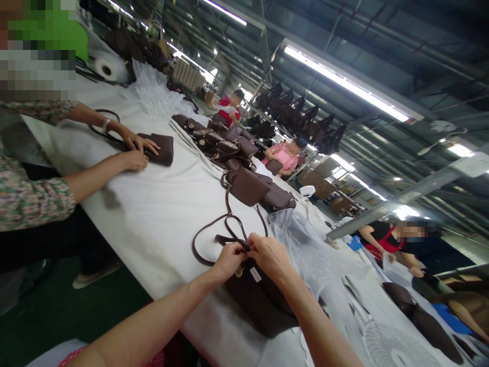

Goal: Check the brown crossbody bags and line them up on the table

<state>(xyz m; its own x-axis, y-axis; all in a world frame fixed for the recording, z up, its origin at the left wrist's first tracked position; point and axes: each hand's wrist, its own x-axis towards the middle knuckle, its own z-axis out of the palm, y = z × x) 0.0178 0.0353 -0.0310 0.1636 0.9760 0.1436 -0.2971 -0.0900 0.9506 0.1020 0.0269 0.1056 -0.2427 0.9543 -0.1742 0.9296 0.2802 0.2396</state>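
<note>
A dark brown handbag (263, 306) lies on the white-covered table (153, 229) in front of me, with a small white label and a gold charm (239, 271) near its top. Its thin strap (202, 234) loops away across the cloth. My left hand (229, 262) pinches the strap close to the bag's upper end. Right against it, my right hand (269, 255) has its fingers closed on the same strap. The exact spot between the fingertips is partly hidden.
Many brown handbags (217, 145) are heaped along the table's far side. Clear plastic bags (301, 244) lie to my right, near a white fan (397, 341). At left, a co-worker's hands (139, 150) press on another brown bag (162, 149). Other people work farther back.
</note>
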